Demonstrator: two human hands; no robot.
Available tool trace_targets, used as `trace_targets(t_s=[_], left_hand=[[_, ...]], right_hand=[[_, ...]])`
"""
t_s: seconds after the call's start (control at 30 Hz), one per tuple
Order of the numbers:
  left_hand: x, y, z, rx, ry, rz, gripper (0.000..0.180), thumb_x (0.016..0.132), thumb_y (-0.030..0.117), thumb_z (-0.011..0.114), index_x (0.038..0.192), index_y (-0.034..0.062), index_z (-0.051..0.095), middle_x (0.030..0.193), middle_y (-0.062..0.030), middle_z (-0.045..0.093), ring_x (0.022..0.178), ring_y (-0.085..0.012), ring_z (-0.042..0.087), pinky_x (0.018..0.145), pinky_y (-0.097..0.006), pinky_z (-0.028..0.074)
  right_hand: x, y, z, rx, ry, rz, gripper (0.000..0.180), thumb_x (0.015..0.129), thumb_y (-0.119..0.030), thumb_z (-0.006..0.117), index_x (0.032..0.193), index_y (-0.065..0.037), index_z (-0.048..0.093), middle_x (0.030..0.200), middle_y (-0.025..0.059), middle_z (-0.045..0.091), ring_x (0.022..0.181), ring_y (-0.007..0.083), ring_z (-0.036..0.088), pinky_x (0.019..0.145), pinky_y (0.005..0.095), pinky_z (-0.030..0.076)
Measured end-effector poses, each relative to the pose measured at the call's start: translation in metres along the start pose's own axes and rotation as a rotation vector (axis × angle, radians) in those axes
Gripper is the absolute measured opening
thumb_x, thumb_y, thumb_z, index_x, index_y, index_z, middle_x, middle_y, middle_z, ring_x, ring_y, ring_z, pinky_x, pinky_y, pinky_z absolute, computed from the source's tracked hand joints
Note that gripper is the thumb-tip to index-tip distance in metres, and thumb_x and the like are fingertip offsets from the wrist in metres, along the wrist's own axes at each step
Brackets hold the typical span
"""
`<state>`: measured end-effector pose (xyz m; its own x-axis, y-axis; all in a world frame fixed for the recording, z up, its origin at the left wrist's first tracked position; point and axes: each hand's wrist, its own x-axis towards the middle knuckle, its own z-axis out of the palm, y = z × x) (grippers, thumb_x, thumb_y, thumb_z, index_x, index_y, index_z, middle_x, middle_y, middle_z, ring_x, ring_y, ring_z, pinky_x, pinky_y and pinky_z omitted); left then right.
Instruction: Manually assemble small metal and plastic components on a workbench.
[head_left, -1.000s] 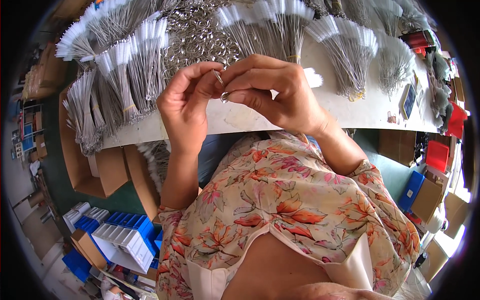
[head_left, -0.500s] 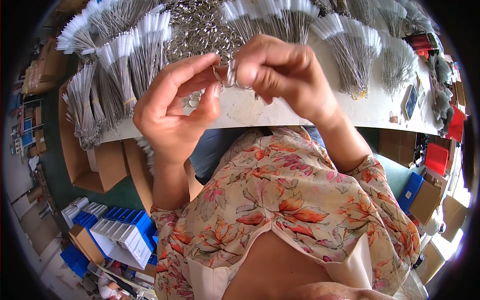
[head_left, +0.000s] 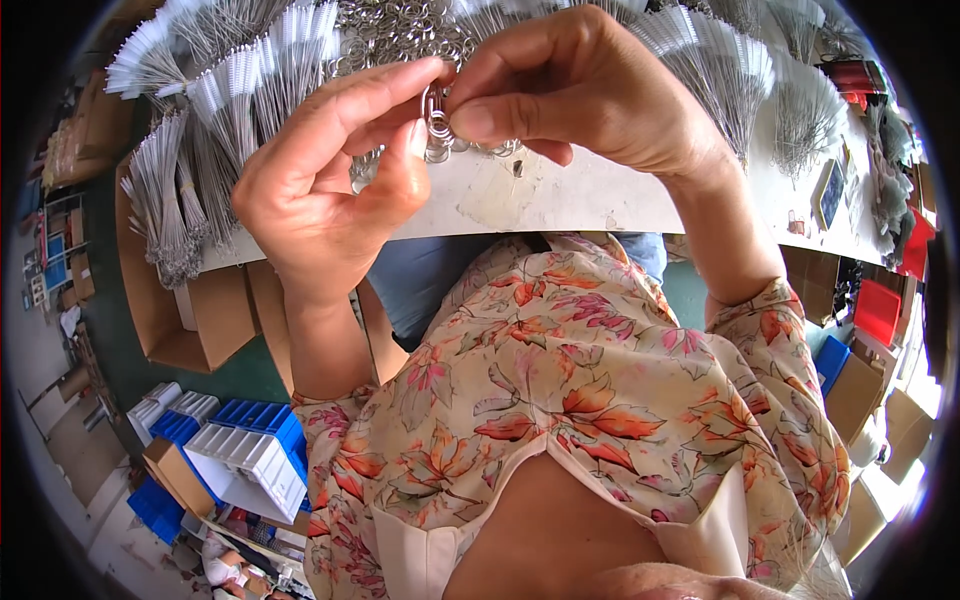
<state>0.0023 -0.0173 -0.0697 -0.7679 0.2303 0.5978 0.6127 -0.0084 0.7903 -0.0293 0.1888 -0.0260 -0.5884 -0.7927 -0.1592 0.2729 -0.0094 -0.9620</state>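
the white table (head_left: 600, 195) carries bundles of wire ties (head_left: 240, 90) along its far edge and a heap of metal rings (head_left: 400, 25) mid-far. above its near edge, my right hand (head_left: 580, 90) and left hand (head_left: 320, 190) both pinch one small metal ring (head_left: 435, 110) between fingertips.

Both hands meet above the table (head_left: 560, 195): the left hand (head_left: 320, 190) and right hand (head_left: 580, 90) pinch a metal ring (head_left: 436, 108) between them. Behind the grip lies a ring pile (head_left: 400, 25); wire bundles (head_left: 230, 90) fan out left and right. Cardboard boxes (head_left: 190, 315) stand below, left.
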Motion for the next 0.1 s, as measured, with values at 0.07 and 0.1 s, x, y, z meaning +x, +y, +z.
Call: trace_targets(t_s=[0.07, 0.1], left_hand=[[-0.001, 0.002, -0.004, -0.051, -0.039, -0.112, 0.026, 0.077, -0.009, 0.058, 0.103, -0.0100, 0.058, 0.099, -0.0187, 0.061, 0.087, -0.0215, 0.062, 0.075, -0.027, 0.052], [-0.001, 0.002, -0.006, -0.125, -0.044, -0.201, 0.025, 0.079, -0.006, 0.057, 0.103, -0.0088, 0.058, 0.100, -0.0193, 0.061, 0.087, -0.0229, 0.062, 0.077, -0.029, 0.052]], right_hand=[[0.002, 0.016, 0.005, -0.085, 0.123, -0.192, 0.019, 0.083, -0.014, 0.063, 0.100, -0.005, 0.065, 0.086, 0.0062, 0.065, 0.069, 0.0063, 0.056, 0.059, 0.0161, 0.043], [0.006, 0.031, 0.015, -0.174, 0.252, -0.386, 0.018, 0.085, -0.015, 0.061, 0.099, -0.005, 0.065, 0.088, 0.0073, 0.066, 0.076, 0.0074, 0.060, 0.065, 0.0147, 0.046]])
